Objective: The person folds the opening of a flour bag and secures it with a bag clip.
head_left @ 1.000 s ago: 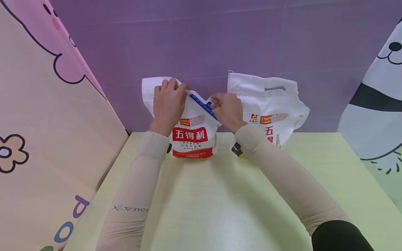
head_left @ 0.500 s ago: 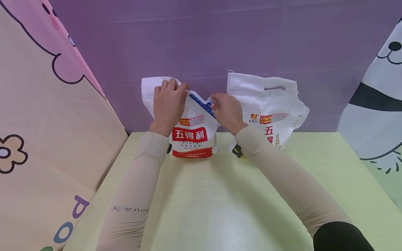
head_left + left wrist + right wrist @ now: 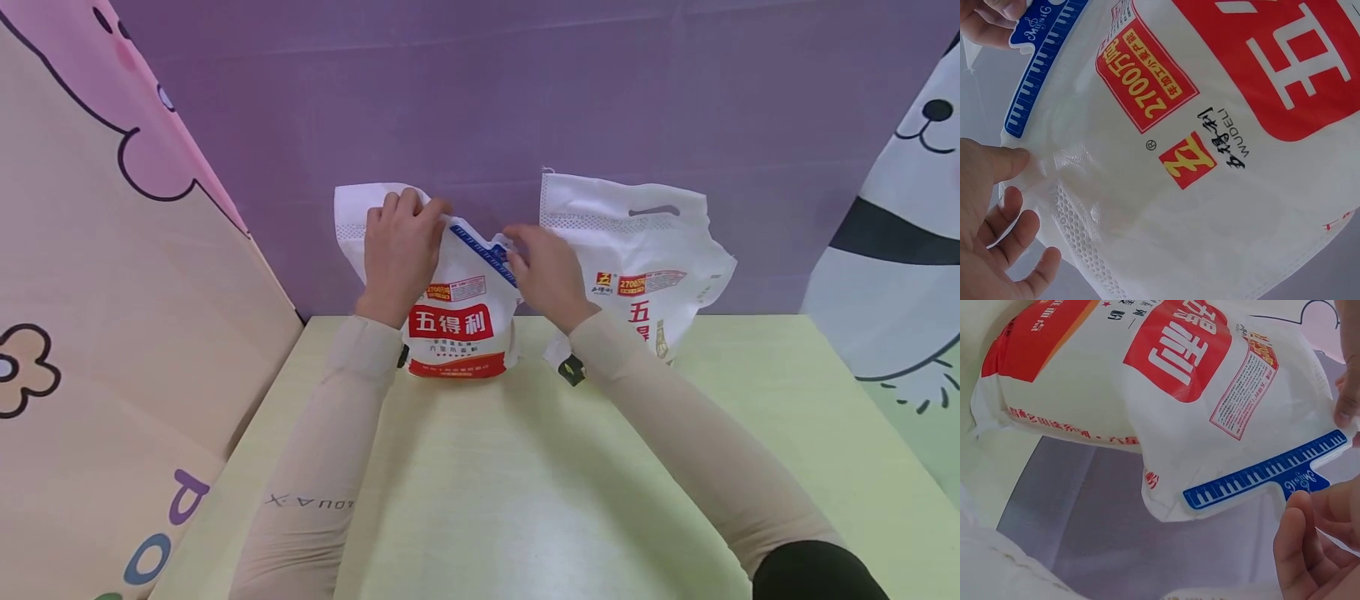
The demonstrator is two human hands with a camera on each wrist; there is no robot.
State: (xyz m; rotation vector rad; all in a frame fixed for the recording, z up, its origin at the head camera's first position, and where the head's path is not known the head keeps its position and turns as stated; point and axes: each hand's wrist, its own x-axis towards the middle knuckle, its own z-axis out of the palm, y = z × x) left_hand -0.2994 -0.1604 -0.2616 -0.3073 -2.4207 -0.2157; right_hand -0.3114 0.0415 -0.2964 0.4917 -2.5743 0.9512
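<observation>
Where both hands grip it, flour bag reads "五得利", "2700万吨".

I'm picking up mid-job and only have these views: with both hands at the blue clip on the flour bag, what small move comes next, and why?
Probably slide the blue clip sideways off the left bag. The right hand pinches the clip's tab end, the left hand grips the bag's top corner, and the clip sits clamped across the folded neck.
</observation>
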